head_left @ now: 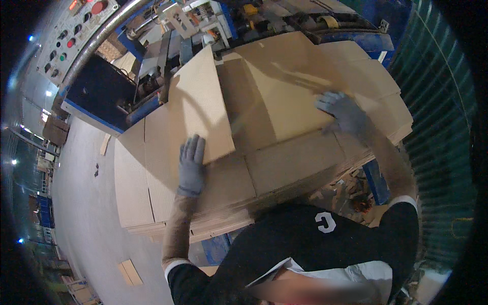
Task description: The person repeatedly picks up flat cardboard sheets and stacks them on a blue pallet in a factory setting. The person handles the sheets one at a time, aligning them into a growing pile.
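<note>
A brown cardboard sheet (292, 96) lies on a broad stack of flat cardboard blanks (300, 160). At its left a cardboard panel (201, 101) stands tilted up, lit brighter than the rest; whether it is joined to the sheet I cannot tell. My left hand (191, 165), in a grey glove, rests with its fingers stretched out at the lower left edge of this panel. Gloved as well and a little blurred, my right hand (346, 113) lies over the right edge of the sheet, fingers extended and thumb apart.
A machine (203, 25) with rollers and metal fittings stands beyond the stack. Its control panel (68, 43) with buttons is at the upper left. Green corrugated sheeting (432, 127) closes off the right side. Cardboard scraps (345, 198) lie below the stack; a cardboard piece (130, 272) is on the floor.
</note>
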A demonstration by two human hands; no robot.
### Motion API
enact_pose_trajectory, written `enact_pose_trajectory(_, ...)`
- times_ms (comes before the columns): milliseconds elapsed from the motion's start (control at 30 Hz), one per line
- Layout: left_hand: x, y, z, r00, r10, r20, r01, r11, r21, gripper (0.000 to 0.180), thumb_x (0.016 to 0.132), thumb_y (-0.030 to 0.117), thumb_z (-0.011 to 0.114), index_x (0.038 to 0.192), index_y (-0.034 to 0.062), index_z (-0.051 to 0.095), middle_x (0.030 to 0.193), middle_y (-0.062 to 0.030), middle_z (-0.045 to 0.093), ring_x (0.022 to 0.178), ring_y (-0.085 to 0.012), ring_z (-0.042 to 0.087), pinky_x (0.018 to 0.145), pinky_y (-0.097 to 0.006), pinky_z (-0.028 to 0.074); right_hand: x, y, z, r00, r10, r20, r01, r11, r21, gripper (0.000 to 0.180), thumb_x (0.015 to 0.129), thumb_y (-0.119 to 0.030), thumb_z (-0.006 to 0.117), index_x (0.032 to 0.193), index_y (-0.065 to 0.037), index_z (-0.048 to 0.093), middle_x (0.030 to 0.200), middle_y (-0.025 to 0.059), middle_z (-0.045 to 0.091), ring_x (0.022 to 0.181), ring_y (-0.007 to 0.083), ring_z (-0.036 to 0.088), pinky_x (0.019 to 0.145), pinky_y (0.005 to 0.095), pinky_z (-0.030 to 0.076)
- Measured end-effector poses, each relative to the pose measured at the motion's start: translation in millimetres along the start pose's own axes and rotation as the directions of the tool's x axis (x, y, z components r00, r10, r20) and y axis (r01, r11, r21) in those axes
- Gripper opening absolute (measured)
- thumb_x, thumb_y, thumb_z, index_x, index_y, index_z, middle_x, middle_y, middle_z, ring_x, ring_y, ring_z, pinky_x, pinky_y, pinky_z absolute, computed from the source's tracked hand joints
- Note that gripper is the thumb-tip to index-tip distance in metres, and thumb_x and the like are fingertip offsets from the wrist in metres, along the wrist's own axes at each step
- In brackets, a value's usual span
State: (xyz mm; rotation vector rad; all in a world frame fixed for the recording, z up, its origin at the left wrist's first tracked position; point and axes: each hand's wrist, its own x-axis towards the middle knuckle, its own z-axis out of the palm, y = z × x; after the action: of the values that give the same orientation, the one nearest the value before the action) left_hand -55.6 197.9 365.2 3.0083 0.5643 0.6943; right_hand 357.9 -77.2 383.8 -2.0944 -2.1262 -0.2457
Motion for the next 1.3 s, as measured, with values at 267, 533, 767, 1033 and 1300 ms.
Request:
enact_pose_trajectory(267, 135, -63, 64, 0.942, -0.297, -0.156, 0.322, 0.929, 0.179, 0.073, 0.078, 0.020, 0.069, 0.140, 0.0009, 0.035, 0.139, -0.0208, 0.041, 0.126, -0.0384, 0.040, 0.107, -0.049, 0.028, 102, 37, 31, 0.958, 0.288, 0.019, -0.288, 0.958, -0.011, 0.060, 0.083, -0.050, 0.058, 0.130, -0.013, 0.051, 0.133, 0.0164, 0.050, 0.122, 0.0346, 0.047, 0.102, 0.0439, 0.038)
enact_pose_trajectory(533, -88, -97, -21, 0.323, -0.806, -0.496, 0.911, 0.406, -0.066, 0.088, 0.081, 0.055, 0.064, 0.138, -0.0061, 0.034, 0.141, -0.0280, 0.037, 0.132, -0.0383, 0.035, 0.111, -0.045, 0.026, -68, -2, 16, 0.392, 0.792, -0.468, -0.726, 0.579, 0.372, 0.058, 0.087, -0.043, 0.059, 0.131, -0.008, 0.048, 0.130, 0.0241, 0.049, 0.115, 0.0409, 0.051, 0.095, 0.0443, 0.045)
enact_pose_trajectory(767, -197, -121, -36, -0.172, -0.923, -0.343, 0.853, 0.034, -0.521, 0.094, 0.080, 0.062, 0.059, 0.140, -0.0059, 0.034, 0.140, -0.0242, 0.042, 0.126, -0.0333, 0.044, 0.107, -0.041, 0.031, -159, 8, 54, 0.030, 0.900, -0.435, -0.686, 0.335, 0.645, 0.061, 0.087, -0.031, 0.061, 0.137, -0.002, 0.043, 0.127, 0.0212, 0.054, 0.115, 0.0330, 0.053, 0.094, 0.0373, 0.045)
enact_pose_trajectory(1033, -235, -153, -85, -0.374, -0.915, -0.152, -0.122, 0.211, -0.970, 0.035, 0.083, 0.035, 0.066, 0.098, 0.0055, 0.055, 0.075, -0.0015, 0.044, 0.068, -0.0165, 0.044, 0.065, -0.035, 0.043, -120, -3, 1, -0.323, 0.944, 0.060, 0.566, 0.141, 0.812, 0.045, 0.092, -0.022, 0.055, 0.132, -0.002, 0.048, 0.125, 0.0121, 0.053, 0.105, 0.0231, 0.053, 0.092, 0.0339, 0.045)
enact_pose_trajectory(1300, -246, -190, -137, 0.389, -0.770, -0.505, 0.387, 0.634, -0.669, 0.020, 0.087, 0.019, 0.061, 0.101, 0.0061, 0.055, 0.078, -0.0050, 0.056, 0.066, -0.0125, 0.052, 0.055, -0.025, 0.044, -94, -66, -7, -0.338, 0.805, -0.488, 0.161, 0.560, 0.813, 0.048, 0.088, -0.017, 0.064, 0.127, 0.002, 0.045, 0.113, 0.0124, 0.060, 0.104, 0.0221, 0.059, 0.091, 0.0365, 0.048)
